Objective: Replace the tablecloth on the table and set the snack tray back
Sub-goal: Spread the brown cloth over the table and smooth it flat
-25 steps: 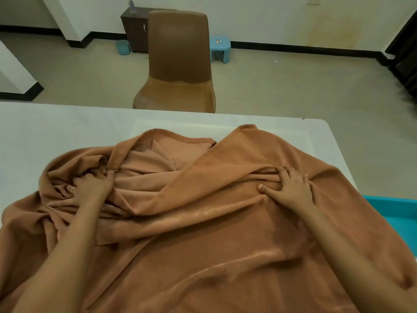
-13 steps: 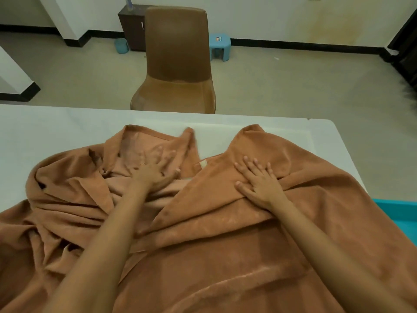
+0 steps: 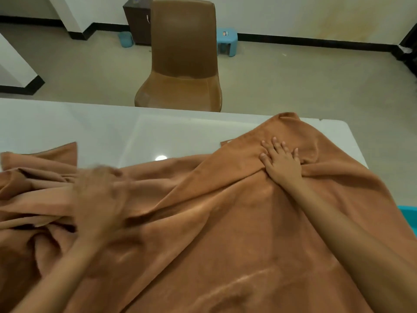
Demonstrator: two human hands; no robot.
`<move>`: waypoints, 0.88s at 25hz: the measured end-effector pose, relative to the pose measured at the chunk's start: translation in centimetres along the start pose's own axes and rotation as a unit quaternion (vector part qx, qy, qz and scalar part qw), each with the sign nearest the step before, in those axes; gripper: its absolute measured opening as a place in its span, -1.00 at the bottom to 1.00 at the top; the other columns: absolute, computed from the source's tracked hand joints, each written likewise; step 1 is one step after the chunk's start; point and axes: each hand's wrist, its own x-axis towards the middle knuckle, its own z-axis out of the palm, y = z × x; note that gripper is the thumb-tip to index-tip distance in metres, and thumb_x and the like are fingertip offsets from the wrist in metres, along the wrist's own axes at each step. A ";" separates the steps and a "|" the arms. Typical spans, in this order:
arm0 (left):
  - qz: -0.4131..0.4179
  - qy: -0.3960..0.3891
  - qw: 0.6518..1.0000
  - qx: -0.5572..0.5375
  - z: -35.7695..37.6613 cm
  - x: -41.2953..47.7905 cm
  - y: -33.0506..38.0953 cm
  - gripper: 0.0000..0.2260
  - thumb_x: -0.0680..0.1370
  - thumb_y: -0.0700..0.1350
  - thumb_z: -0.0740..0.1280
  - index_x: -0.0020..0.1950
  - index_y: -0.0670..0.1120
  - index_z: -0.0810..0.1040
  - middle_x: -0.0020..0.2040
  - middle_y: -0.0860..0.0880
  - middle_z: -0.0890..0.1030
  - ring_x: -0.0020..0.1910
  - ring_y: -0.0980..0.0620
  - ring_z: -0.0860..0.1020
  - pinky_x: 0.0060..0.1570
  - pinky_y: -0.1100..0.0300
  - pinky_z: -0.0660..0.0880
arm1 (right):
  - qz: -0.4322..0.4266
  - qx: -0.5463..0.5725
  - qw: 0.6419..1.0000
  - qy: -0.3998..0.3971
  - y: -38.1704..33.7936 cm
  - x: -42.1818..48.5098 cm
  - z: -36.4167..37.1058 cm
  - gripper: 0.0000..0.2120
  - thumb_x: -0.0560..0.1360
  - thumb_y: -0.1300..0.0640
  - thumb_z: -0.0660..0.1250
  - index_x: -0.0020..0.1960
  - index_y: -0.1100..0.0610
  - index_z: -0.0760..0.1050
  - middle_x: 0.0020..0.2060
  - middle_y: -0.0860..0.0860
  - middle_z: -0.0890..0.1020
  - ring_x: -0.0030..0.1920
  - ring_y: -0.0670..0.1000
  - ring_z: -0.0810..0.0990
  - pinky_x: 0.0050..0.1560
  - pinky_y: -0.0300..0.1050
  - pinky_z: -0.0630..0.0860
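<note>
1. The brown tablecloth [image 3: 225,233] lies over the near and right parts of the white table [image 3: 90,127], from 3 o'clock round through 6 to 9 o'clock. It is bunched in deep folds at 9 o'clock and smoother toward 5 o'clock.
2. One corner of the cloth peaks at 1 o'clock and reaches the table's far edge. Another corner lies flat at 10 o'clock, well short of that edge.
3. The right hand [image 3: 282,163] lies flat on the cloth at 2 o'clock. Its fingers are straight and spread, it presses where several folds meet, and it grasps nothing.
4. The left hand [image 3: 99,195] is a blur over the bunched folds at 9 o'clock. I cannot tell whether it grips the cloth or only rests on it.
5. The white top shows uncovered from 10 to 12 o'clock between the two corners, and as a narrow strip along the right edge at 2 o'clock.
6. Past the far edge a brown chair [image 3: 180,64] stands at 12 o'clock, its seat close to the table, with open floor on both sides.
7. A blue stool [image 3: 228,40] and a dark cabinet [image 3: 137,23] stand at the back wall.
8. A teal rim [image 3: 408,213] shows at 4 o'clock beyond the cloth's right side; I cannot tell what it belongs to.
</note>
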 end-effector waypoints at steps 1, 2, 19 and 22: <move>0.002 -0.056 0.998 0.026 -3.7 -3.3 5.9 -0.59 0.53 0.22 0.15 0.23 0.01 0.49 0.23 -0.16 0.50 0.28 -0.20 0.39 0.37 -0.18 0.07 | 0.015 0.015 1.000 -0.001 -1.1 0.8 -0.6 -0.49 0.61 -0.20 -0.05 0.53 -0.15 0.07 0.55 0.01 0.06 0.54 0.12 0.00 0.48 0.26 -0.14; 0.032 -0.104 0.994 0.032 -4.9 -3.5 7.1 -0.45 0.51 0.32 0.06 0.41 0.09 0.37 0.45 -0.16 0.32 0.47 -0.18 0.20 0.44 -0.15 -0.18 | 0.027 0.037 0.999 0.012 -2.5 1.0 -0.8 -0.48 0.61 -0.19 -0.04 0.54 -0.10 0.07 0.55 0.07 0.06 0.54 0.13 -0.02 0.48 0.26 -0.15; -0.071 -0.191 0.979 0.002 0.9 -0.8 7.7 -0.31 0.47 0.41 -0.04 0.55 0.21 -0.04 0.58 -0.07 -0.07 0.53 -0.25 -0.10 0.37 -0.32 -0.21 | -0.094 0.273 0.955 0.063 -9.1 -14.6 1.4 -0.47 0.57 -0.04 0.07 0.48 0.13 0.27 0.49 0.04 0.21 0.53 0.04 0.09 0.51 -0.16 0.01; -0.094 -0.216 0.969 0.072 0.3 -1.2 4.3 -0.22 0.34 0.54 -0.17 0.52 0.29 -0.11 0.58 0.01 -0.10 0.54 -0.16 -0.14 0.35 -0.33 -0.29 | 0.000 0.094 0.991 0.097 1.6 -12.3 -0.2 -0.31 0.50 -0.30 0.01 0.53 0.03 0.16 0.53 0.13 0.09 0.54 0.08 -0.07 0.52 0.07 -0.08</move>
